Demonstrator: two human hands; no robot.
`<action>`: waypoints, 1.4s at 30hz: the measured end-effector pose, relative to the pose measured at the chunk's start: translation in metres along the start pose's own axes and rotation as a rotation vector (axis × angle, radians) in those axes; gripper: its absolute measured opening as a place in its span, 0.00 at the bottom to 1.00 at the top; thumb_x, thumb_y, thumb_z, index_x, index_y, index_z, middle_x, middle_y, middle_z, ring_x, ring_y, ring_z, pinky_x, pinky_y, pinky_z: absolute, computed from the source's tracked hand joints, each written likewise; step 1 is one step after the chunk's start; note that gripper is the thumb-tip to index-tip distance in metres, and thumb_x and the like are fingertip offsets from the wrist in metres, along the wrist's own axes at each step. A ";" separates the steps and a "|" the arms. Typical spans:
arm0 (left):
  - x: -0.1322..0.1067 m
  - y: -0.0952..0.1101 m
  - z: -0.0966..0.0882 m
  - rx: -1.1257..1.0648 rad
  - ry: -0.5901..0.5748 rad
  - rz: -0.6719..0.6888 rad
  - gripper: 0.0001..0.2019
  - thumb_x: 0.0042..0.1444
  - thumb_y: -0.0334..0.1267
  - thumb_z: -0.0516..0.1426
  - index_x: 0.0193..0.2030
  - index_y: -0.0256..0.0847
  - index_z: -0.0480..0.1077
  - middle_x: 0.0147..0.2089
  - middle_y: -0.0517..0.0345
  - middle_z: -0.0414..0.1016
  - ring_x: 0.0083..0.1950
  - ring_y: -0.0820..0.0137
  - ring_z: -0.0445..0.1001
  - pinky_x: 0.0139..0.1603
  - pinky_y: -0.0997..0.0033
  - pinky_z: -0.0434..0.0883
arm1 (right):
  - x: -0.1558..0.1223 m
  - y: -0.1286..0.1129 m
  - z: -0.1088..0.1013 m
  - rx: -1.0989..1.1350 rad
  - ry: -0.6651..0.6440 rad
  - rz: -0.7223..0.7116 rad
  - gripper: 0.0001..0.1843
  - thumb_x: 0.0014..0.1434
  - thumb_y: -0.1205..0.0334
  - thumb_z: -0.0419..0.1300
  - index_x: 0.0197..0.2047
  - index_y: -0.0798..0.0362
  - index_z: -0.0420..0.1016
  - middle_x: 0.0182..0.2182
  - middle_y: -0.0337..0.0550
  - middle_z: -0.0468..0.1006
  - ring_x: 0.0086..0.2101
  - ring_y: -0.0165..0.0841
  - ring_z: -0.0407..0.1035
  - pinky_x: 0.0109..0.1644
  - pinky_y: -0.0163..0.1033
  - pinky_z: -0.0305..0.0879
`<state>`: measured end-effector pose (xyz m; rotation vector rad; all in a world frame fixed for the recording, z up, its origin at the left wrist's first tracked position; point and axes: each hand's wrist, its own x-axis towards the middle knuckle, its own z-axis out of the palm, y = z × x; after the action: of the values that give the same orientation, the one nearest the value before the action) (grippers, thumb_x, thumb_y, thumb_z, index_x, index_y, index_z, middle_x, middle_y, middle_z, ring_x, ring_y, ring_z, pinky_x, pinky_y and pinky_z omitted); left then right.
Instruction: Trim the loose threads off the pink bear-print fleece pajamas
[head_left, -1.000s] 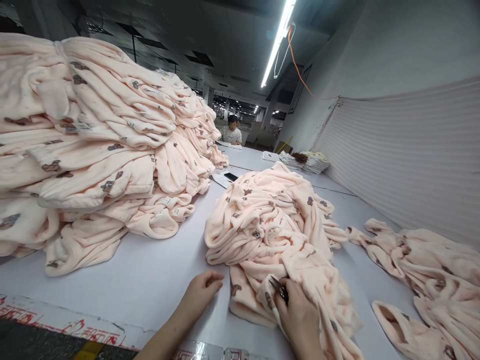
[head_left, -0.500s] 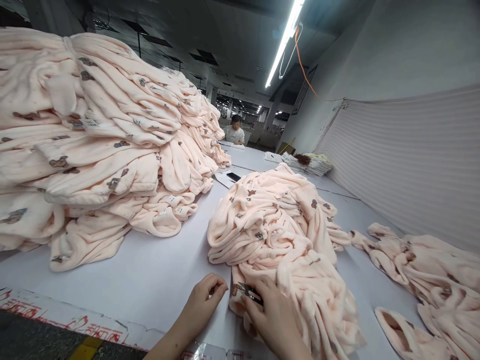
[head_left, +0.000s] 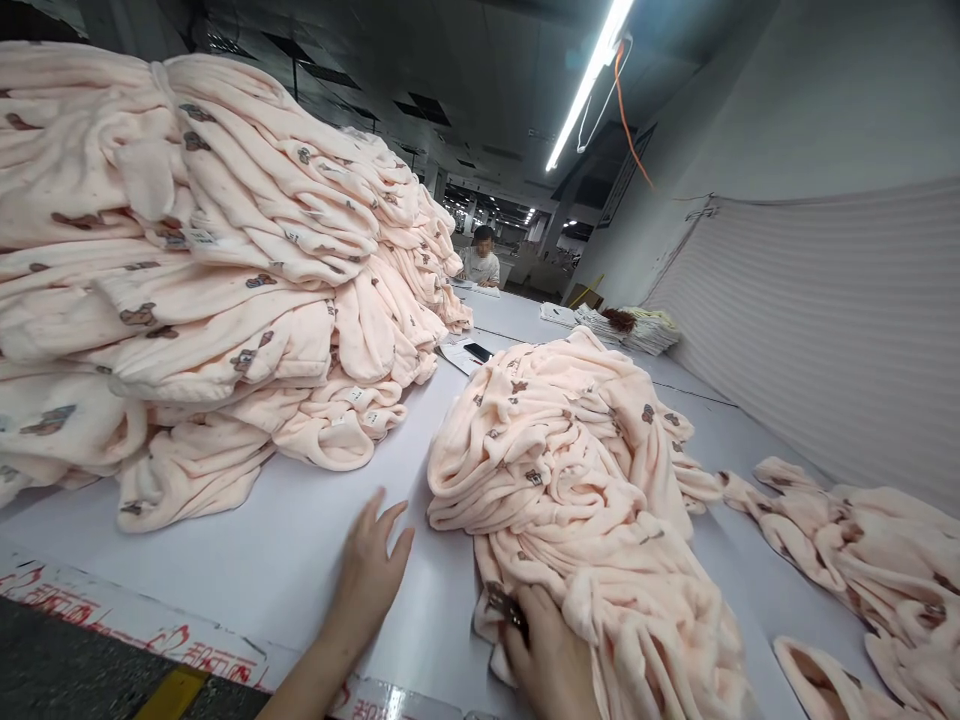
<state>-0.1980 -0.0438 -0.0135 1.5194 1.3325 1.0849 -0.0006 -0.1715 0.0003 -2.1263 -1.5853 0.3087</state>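
Note:
A heap of pale pink fleece garments with small brown bear prints [head_left: 570,470] lies on the white table [head_left: 300,540] in front of me. My left hand [head_left: 371,570] rests flat on the table just left of the heap, fingers stretched out and apart. My right hand [head_left: 551,660] sits at the heap's near edge, fingers closed on small dark metal snips [head_left: 506,607] pressed against the fleece. Part of that hand is covered by the fabric.
A tall stack of the same pink garments [head_left: 187,280] fills the left side. More loose pink pieces [head_left: 855,560] lie at the right. A phone on papers [head_left: 472,353] and a stack of folded cloth [head_left: 634,328] sit farther back. A person [head_left: 482,260] sits at the far end.
My left hand has opened from a loose fist and slid forward to lie flat on the table. My right hand with the snips has dropped lower at the heap's near edge.

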 end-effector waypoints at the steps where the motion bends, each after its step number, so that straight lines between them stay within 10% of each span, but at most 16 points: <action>1: -0.003 -0.003 -0.003 0.077 0.015 0.035 0.18 0.54 0.42 0.54 0.50 0.38 0.71 0.68 0.43 0.55 0.70 0.44 0.40 0.66 0.42 0.41 | 0.002 0.004 -0.001 0.149 0.001 0.021 0.09 0.54 0.67 0.53 0.34 0.50 0.74 0.35 0.43 0.76 0.39 0.41 0.71 0.42 0.40 0.63; 3: -0.017 -0.005 0.001 0.191 -0.084 0.087 0.19 0.53 0.41 0.55 0.51 0.37 0.72 0.67 0.42 0.56 0.70 0.43 0.39 0.66 0.43 0.40 | 0.008 0.011 -0.009 0.448 -0.022 0.053 0.08 0.57 0.63 0.53 0.32 0.51 0.73 0.32 0.41 0.75 0.37 0.38 0.70 0.43 0.39 0.64; 7: -0.055 0.012 0.054 0.063 -0.433 0.147 0.19 0.49 0.45 0.60 0.47 0.40 0.70 0.47 0.47 0.74 0.50 0.55 0.70 0.52 0.59 0.65 | 0.019 0.019 -0.028 0.708 -0.087 0.120 0.11 0.58 0.58 0.55 0.39 0.53 0.74 0.33 0.40 0.78 0.37 0.37 0.73 0.43 0.38 0.68; 12: -0.064 0.034 0.115 -0.093 -0.399 0.188 0.06 0.47 0.29 0.54 0.32 0.42 0.62 0.38 0.52 0.69 0.42 0.61 0.68 0.44 0.64 0.64 | 0.020 0.033 -0.048 0.892 -0.110 0.137 0.16 0.58 0.57 0.57 0.49 0.53 0.73 0.43 0.43 0.79 0.44 0.38 0.72 0.51 0.41 0.66; 21: -0.063 0.033 0.095 -0.252 -0.399 0.431 0.07 0.53 0.28 0.49 0.30 0.45 0.61 0.36 0.53 0.69 0.38 0.63 0.67 0.41 0.67 0.64 | 0.011 0.077 -0.056 0.209 0.208 -0.220 0.10 0.58 0.68 0.51 0.39 0.51 0.71 0.34 0.43 0.77 0.34 0.35 0.72 0.39 0.35 0.66; 28: -0.038 0.047 0.103 -0.768 -0.842 -0.371 0.05 0.46 0.36 0.56 0.29 0.38 0.71 0.28 0.59 0.70 0.33 0.66 0.67 0.39 0.68 0.63 | 0.022 0.057 -0.054 0.135 0.169 -0.033 0.07 0.59 0.68 0.49 0.34 0.50 0.66 0.30 0.39 0.73 0.32 0.34 0.68 0.36 0.35 0.62; 42: -0.033 0.042 0.105 -0.957 -0.873 -0.385 0.07 0.50 0.35 0.55 0.33 0.36 0.73 0.31 0.57 0.72 0.37 0.67 0.68 0.43 0.68 0.63 | 0.012 0.021 -0.077 0.159 -0.066 0.067 0.11 0.60 0.58 0.55 0.38 0.47 0.79 0.37 0.42 0.78 0.41 0.39 0.72 0.44 0.38 0.65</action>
<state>-0.0881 -0.0848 -0.0062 0.7689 0.3413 0.5288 0.0544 -0.1830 0.0579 -2.0691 -1.4748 0.5144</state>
